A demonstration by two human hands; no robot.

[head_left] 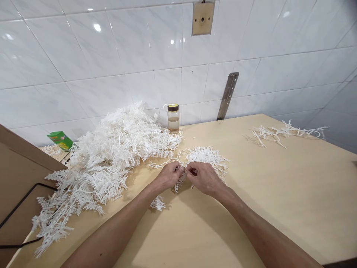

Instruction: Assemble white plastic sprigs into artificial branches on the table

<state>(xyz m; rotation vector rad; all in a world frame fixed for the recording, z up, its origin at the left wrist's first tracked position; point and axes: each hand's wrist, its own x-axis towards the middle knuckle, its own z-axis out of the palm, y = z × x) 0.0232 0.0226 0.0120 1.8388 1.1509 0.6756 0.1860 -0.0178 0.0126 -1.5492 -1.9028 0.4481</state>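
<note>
My left hand [170, 175] is closed in a pinch on a white plastic frond [178, 185] of fine branching sprigs, part of which hangs below the fingers. Close beside it, my right hand [203, 176] is also pinched, its fingertips meeting the left ones; whatever lies between them is too small to make out. Just beyond the right hand spreads a small pile of white sprigs [208, 156]. A loose white tuft [158, 203] lies on the table below my left wrist. To the left rises a large heap of white fronds [119, 141].
Bare white stems [276, 133] lie at the table's [279, 193] far right. A lidded bottle [173, 120] of liquid stands by the tiled wall. At left are a green carton [60, 140] and a cardboard box [22, 178]. A metal bracket [228, 96] leans near the wall.
</note>
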